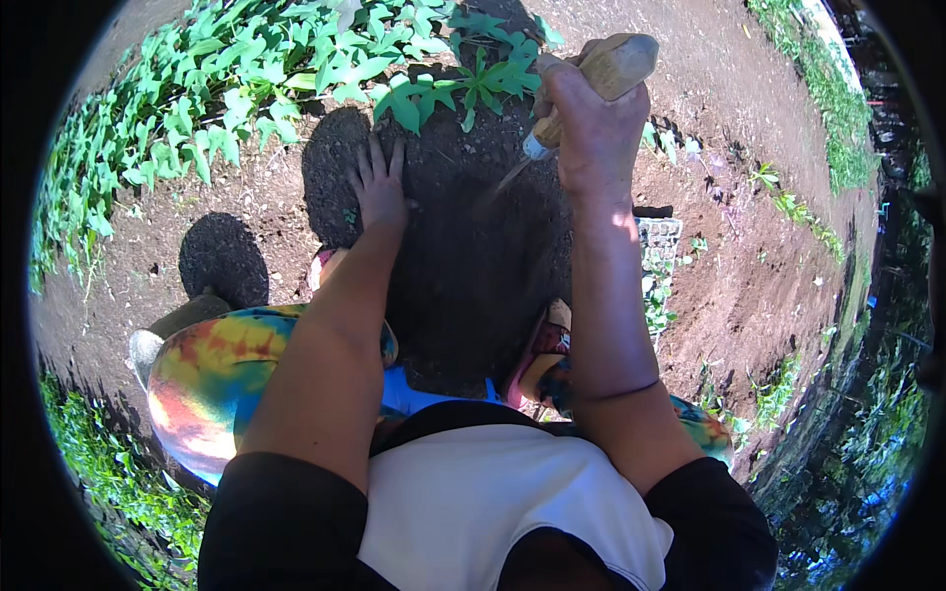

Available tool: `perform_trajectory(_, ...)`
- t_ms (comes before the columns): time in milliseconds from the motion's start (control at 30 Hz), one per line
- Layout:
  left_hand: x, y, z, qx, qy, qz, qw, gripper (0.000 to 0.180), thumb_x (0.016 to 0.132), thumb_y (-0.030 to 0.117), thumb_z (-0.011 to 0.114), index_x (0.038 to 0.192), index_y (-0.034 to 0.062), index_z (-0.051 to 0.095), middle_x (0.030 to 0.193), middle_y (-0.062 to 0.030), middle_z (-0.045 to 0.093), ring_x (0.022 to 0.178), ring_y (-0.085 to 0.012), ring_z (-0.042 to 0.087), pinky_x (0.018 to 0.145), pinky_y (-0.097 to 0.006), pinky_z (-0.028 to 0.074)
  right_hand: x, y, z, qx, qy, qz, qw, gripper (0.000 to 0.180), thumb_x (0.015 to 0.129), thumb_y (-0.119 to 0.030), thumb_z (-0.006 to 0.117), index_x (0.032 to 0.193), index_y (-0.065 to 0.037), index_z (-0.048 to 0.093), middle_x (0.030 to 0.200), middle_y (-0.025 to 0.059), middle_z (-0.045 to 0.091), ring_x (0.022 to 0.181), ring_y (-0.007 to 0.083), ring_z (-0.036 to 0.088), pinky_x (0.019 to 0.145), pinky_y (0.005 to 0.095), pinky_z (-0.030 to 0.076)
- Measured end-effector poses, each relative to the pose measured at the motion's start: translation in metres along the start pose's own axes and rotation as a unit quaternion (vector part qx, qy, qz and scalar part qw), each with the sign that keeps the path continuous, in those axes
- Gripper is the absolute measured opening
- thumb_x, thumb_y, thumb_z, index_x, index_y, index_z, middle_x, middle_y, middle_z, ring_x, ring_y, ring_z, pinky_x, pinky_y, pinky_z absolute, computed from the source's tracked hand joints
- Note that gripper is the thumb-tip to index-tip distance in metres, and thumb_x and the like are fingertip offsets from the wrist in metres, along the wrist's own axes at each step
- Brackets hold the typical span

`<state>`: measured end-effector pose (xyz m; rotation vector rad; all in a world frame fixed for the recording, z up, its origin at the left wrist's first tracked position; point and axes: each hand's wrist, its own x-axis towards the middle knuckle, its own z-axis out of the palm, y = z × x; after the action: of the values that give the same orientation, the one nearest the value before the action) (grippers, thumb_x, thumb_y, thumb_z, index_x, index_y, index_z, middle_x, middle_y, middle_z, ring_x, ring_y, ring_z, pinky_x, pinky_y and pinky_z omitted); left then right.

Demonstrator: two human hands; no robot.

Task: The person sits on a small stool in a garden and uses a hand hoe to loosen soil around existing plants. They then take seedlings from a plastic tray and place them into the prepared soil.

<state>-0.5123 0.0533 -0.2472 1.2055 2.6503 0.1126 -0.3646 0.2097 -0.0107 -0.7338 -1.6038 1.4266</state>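
My left hand [379,187] lies on the dark soil [443,227] with its fingers stretched out and apart, just below the edge of a leafy vine patch [325,64]. Wrapped round a thick wooden handle, my right hand [601,128] is raised at the upper middle. The handle belongs to a garden hand tool [623,67] with a pale collar and a thin metal part slanting down and left toward the soil. Blur and shade hide the tool's far end, so its exact kind is unclear. A small leafy plant [480,81] stands between the hands, at the patch's edge.
A light plastic crate [658,241] with leaves in it sits right of my right forearm. My knees in tie-dyed trousers [232,360] flank the shaded soil. Small weeds [783,202] grow to the right, and grass [838,118] borders the bed.
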Motion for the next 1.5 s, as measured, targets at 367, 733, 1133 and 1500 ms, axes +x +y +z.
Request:
perform_trajectory(367, 0.020, -0.023, 0.046, 0.010, 0.122, 0.058, 0.991, 0.070, 0.097, 0.042, 0.049, 0.161, 0.0296, 0.021, 0.167, -0.0097, 0.019, 0.154, -0.0348, 0.014, 0.121, -0.059, 0.017, -0.079, 0.173, 0.102, -0.146, -0.216, 0.001, 0.965, 0.049, 0.072, -0.018, 0.083, 0.110, -0.001, 0.059, 0.095, 0.0160, 0.070, 0.090, 0.0282, 0.072, 0.081, 0.0383, 0.057)
perform_trajectory(733, 0.010, -0.007, 0.005, -0.026, 0.033, 0.018, 0.999, 0.127, 0.062, 0.032, 0.093, 0.161, 0.0315, 0.014, 0.168, -0.0158, 0.004, 0.152, -0.0419, 0.015, 0.119, -0.064, 0.019, 0.014, 0.018, 0.024, -0.144, -0.108, -0.047, 0.983, 0.040, 0.073, -0.018, 0.078, 0.104, 0.001, 0.060, 0.087, 0.0097, 0.068, 0.078, 0.0169, 0.067, 0.073, 0.0337, 0.055)
perform_trajectory(1133, 0.025, -0.018, 0.040, 0.076, 0.106, 0.039, 0.991, 0.083, 0.091, 0.043, 0.059, 0.161, 0.0306, 0.017, 0.168, -0.0150, 0.005, 0.153, -0.0421, 0.013, 0.118, -0.064, 0.018, -0.077, 0.157, 0.083, -0.103, -0.302, 0.018, 0.948, 0.047, 0.075, -0.013, 0.077, 0.115, 0.000, 0.055, 0.102, 0.0137, 0.068, 0.095, 0.0214, 0.067, 0.087, 0.0352, 0.054)
perform_trajectory(1500, 0.011, -0.006, 0.006, 0.008, 0.012, 0.013, 1.000, 0.127, 0.065, 0.039, 0.090, 0.162, 0.0296, 0.009, 0.168, -0.0145, 0.002, 0.153, -0.0389, 0.014, 0.120, -0.061, 0.019, -0.013, 0.069, 0.006, 0.000, 0.107, 0.032, 0.994, 0.031, 0.084, -0.007, 0.073, 0.109, -0.004, 0.056, 0.082, 0.0031, 0.061, 0.074, 0.0106, 0.060, 0.068, 0.0270, 0.050)
